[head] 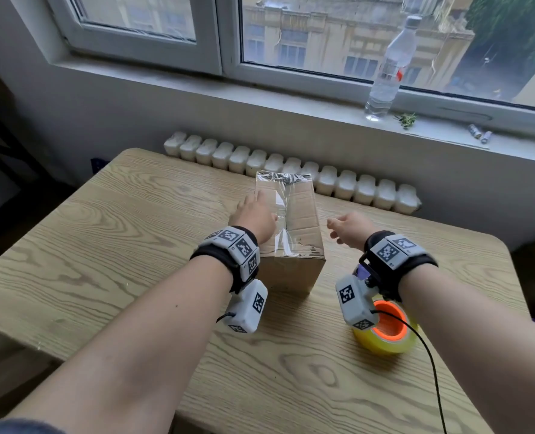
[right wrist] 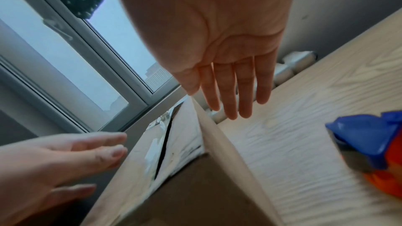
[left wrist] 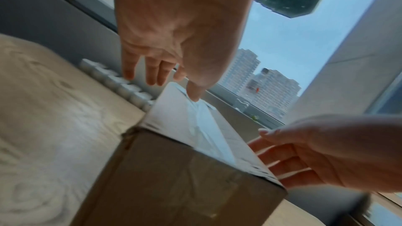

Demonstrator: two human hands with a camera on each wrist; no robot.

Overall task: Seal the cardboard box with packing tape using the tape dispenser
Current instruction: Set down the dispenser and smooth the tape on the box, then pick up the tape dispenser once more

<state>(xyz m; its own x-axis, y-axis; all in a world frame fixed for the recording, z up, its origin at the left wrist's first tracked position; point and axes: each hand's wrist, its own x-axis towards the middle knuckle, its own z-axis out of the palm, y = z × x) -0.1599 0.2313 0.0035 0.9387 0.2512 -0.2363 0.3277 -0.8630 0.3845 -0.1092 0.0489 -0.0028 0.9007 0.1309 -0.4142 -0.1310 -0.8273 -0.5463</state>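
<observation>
At centre frame in the head view, a cardboard box [head: 291, 233] stands on a wood-grain worktop [head: 103, 245], a glossy strip of clear tape [head: 283, 214] running along its top seam. The left hand [head: 255, 214] hovers over the box's left top edge with fingers loosely spread, its grip released and holding nothing; whether it touches the cardboard cannot be told. The right hand [head: 349, 228] hangs just right of the box, fingers straight, grip likewise released. Both hands flank the box, probably to steady it or to smooth the tape. The right wrist view shows a dark gap still running between the top flaps, so the seal looks incomplete. The tape dispenser [head: 385, 327], a yellow roll on an orange core with a blue part visible in the right wrist view, rests on the worktop at lower right, beneath the right wrist and untouched. Behind the box, a white radiator [head: 291, 170] lines the wall. A clear plastic bottle [head: 388, 70] stands on the windowsill [head: 260, 98] at upper right, well apart. Nothing blocks the path from the right hand back to the dispenser.
</observation>
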